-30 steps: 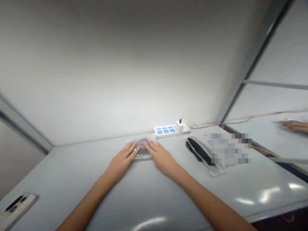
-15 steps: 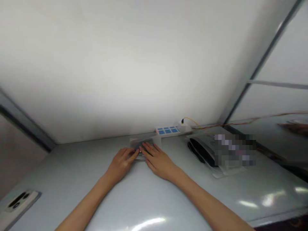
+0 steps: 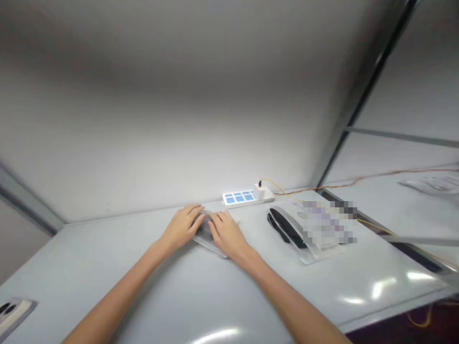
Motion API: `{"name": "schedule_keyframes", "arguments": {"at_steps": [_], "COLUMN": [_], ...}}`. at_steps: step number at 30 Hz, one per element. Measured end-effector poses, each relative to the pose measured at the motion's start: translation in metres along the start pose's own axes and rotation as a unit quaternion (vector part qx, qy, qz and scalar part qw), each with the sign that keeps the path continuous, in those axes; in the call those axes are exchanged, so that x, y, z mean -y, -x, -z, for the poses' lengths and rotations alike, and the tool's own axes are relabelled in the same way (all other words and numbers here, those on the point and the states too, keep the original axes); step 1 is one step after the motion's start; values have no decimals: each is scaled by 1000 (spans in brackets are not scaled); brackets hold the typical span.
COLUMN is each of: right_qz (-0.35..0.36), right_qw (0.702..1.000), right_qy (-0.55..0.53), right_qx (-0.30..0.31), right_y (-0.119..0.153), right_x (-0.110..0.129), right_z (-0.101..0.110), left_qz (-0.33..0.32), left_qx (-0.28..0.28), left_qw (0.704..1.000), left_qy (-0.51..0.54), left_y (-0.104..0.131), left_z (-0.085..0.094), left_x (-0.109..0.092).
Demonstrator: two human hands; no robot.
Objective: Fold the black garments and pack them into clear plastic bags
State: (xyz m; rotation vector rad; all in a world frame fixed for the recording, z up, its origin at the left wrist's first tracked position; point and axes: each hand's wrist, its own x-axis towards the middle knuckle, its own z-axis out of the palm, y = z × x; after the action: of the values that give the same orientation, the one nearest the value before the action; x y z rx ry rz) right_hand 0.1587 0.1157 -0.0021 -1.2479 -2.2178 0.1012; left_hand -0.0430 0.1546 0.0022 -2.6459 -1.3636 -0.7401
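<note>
A clear plastic bag (image 3: 211,247) with something dark and flat inside lies on the table near the wall, turned at a slant. My left hand (image 3: 181,228) is on its left side, fingers together over the far edge and thumb bent in towards the middle. On the right part of the bag rests my right hand (image 3: 228,234), its fingers curled and thumb along the near side. Both hands grip the bag and hide much of it. What the dark contents are, I cannot make out.
Behind the bag, a white power strip (image 3: 238,198) with a plugged-in adapter (image 3: 259,192) and yellow cable stands along the wall. To the right lies another clear bag (image 3: 311,253) with black curved pieces (image 3: 289,227). A phone (image 3: 14,313) sits at the near left; a metal frame (image 3: 335,155) borders the right.
The bag has turned, its near edge now slanting down to the right. My hands have gone from lying over its middle to gripping its sides. The view has shifted slightly right.
</note>
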Motion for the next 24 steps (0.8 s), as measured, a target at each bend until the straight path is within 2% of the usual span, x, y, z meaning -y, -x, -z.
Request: {"name": "schedule_keyframes", "arguments": {"at_steps": [2,4,8,11,14,19,22,24], "right_qz": [-54,-90,-94,-99,-117,-205,-226,-230], "right_qw": [998,995,992,992,991,959,947,942], "right_qy": [29,42,45,38,19,-125,-169,-207], "right_qx": [-4,27,73,71,65,148,153,131], "right_y": [1,5,12,11,5,-2,0,4], "right_x": [-5,-12,-18,-16,-12,-12,-12,-11], "right_z": [-9,-18,-25,-16,1,27,30,33], "left_qz": [-15,-23,-19,-29,-55,-89,-62,-24], "left_qx": [20,38,48,44,33,-54,-105,-140], "left_qw": [1000,999,999,999,998,991,988,985], "left_qy": [0,1,-2,-4,-2,79,98,102], "left_y": [-10,-12,-5,-1,4,20,25,26], "left_z": [-18,-34,-50,-48,-39,-27,-22,-17], "left_x": [4,9,15,13,5,-14,-19,-16]}}
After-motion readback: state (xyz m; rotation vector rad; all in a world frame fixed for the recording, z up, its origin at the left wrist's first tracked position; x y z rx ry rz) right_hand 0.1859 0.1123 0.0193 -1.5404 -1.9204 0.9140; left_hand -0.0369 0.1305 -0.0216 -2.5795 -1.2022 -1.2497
